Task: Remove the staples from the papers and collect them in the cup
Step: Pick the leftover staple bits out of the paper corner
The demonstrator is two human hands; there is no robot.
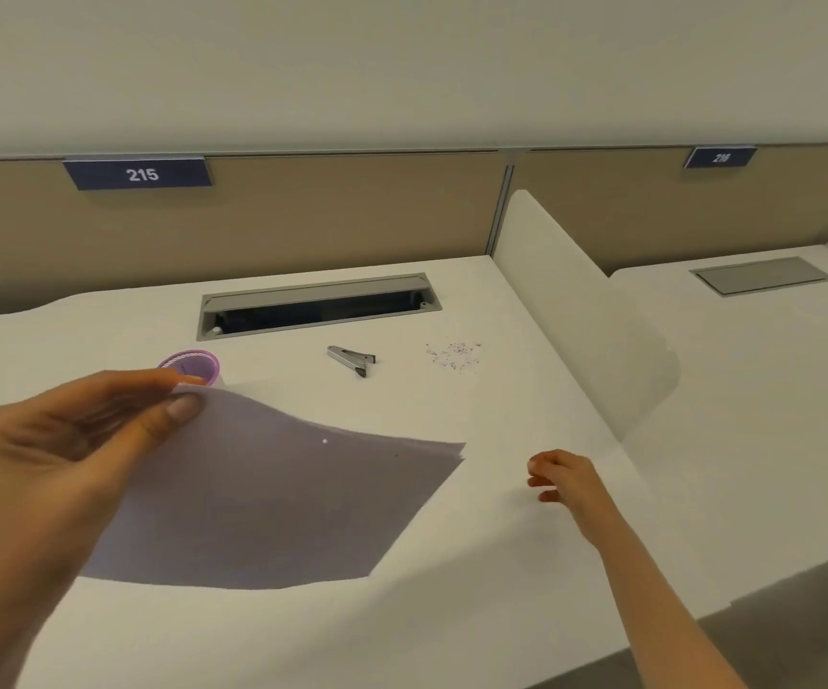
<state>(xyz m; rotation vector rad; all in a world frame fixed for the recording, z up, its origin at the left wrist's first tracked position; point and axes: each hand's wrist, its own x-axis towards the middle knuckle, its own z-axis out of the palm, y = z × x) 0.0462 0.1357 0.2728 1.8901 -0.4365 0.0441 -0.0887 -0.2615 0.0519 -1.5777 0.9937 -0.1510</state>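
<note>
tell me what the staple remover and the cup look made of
Staple remover: seemingly metal, grey with a dull sheen. Cup: likely paper or thin plastic, matte purple with a pale patterned rim; the view leaves it open.

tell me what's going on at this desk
A person is working through purple papers on a white desk. The left hand pinches one corner and lifts it. The right hand hovers beside the sheets, fingers loosely curled, nothing visible in it. A staple remover lies untouched further back, with scattered bits, probably pulled staples, to its right. The purple cup stands just behind the left hand.
</note>
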